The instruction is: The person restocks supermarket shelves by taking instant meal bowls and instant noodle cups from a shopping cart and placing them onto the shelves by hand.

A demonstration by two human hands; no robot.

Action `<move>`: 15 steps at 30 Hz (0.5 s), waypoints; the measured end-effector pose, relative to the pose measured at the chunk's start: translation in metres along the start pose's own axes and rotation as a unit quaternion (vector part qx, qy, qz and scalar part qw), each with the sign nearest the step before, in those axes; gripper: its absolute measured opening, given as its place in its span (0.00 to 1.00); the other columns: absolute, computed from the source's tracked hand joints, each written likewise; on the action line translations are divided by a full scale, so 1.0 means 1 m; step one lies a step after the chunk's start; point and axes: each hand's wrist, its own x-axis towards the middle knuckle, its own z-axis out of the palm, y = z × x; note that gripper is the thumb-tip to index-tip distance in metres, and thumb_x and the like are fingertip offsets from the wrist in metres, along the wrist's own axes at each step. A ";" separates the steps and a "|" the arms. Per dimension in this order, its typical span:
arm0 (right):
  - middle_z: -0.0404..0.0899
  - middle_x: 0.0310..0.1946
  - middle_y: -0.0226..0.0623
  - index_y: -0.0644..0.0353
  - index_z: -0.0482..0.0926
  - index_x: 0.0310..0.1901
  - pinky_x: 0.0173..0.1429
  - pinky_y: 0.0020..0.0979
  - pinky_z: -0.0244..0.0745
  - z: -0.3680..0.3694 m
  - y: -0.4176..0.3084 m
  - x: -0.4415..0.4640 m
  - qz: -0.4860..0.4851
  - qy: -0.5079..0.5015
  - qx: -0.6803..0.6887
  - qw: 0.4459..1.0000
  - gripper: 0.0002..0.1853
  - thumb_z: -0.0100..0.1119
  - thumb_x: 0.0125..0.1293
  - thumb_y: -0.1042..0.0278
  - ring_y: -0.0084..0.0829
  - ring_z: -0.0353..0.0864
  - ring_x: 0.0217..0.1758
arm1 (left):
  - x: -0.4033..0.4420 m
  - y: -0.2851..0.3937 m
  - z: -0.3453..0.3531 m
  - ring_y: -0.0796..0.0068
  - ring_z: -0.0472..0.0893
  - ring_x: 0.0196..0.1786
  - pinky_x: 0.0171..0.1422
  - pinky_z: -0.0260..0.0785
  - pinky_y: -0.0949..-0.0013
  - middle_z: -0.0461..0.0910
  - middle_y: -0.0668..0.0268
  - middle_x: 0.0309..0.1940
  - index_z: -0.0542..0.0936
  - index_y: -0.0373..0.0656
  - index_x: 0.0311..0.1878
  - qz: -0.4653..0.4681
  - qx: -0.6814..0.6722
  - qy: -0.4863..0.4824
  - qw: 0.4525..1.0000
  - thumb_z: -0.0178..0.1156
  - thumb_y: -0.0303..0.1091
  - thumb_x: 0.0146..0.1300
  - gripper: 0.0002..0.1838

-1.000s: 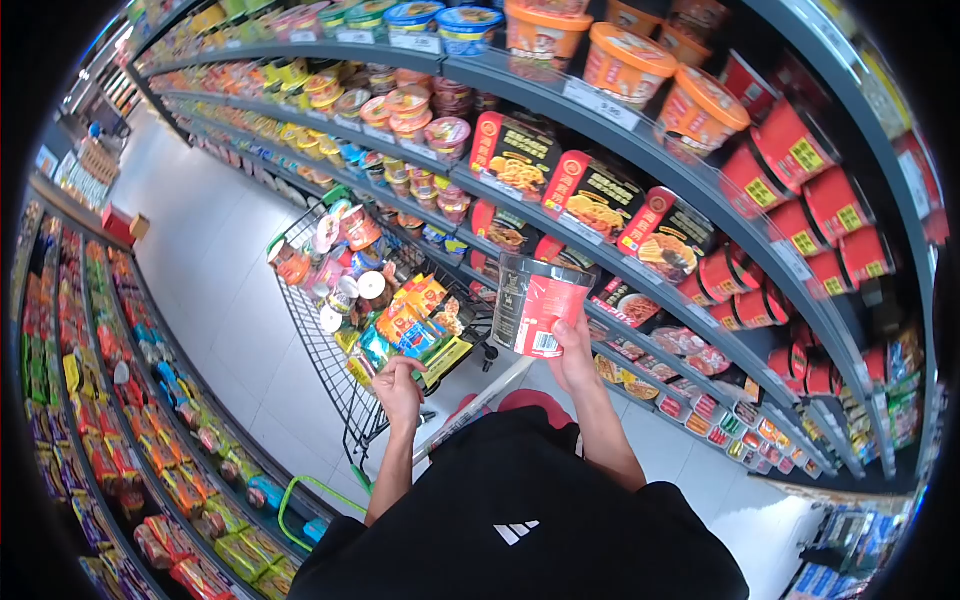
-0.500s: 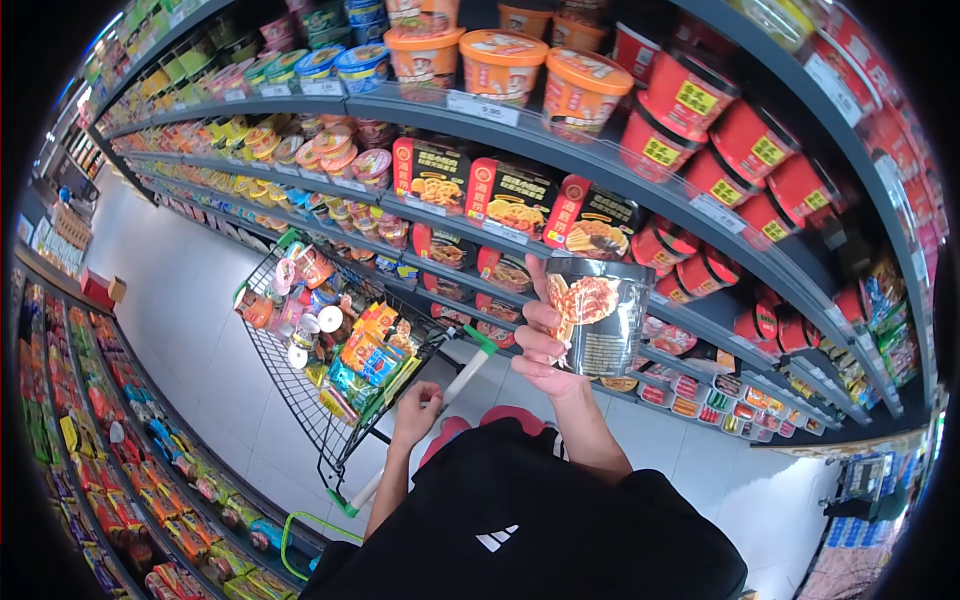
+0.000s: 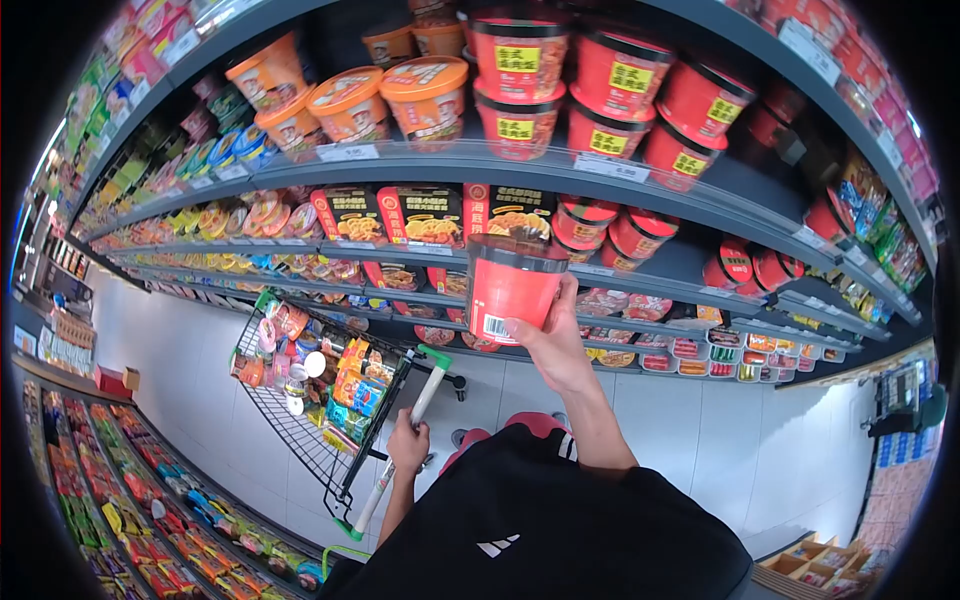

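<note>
My right hand grips a red tub with a black rim, held up in front of the shelves, its barcode side facing me. At the lower left, my left hand is closed around the pale handle bar of a shopping cart. Packets and round tubs fill the cart's black wire basket. Behind the held tub, black and red noodle boxes stand on a shelf, with stacked red tubs on the shelf above.
Orange tubs stand at the upper left of the red ones. A lower shelf of snack packets curves along the left side. Pale floor tiles show around my feet. Wooden crates are at the lower right.
The view has swung right along the shelves. My left hand has come down onto the cart handle. The tub in my right hand has been turned, from its picture side to its red side.
</note>
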 end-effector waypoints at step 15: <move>0.62 0.68 0.49 0.58 0.63 0.79 0.75 0.52 0.66 -0.056 -0.082 -0.014 -0.332 0.261 -0.470 0.775 0.58 0.90 0.47 0.68 0.50 0.62 0.73 | 0.000 -0.007 0.025 0.39 0.86 0.39 0.43 0.76 0.38 0.85 0.50 0.37 0.76 0.43 0.56 0.053 0.154 0.096 0.982 0.61 0.28 0.63 0.17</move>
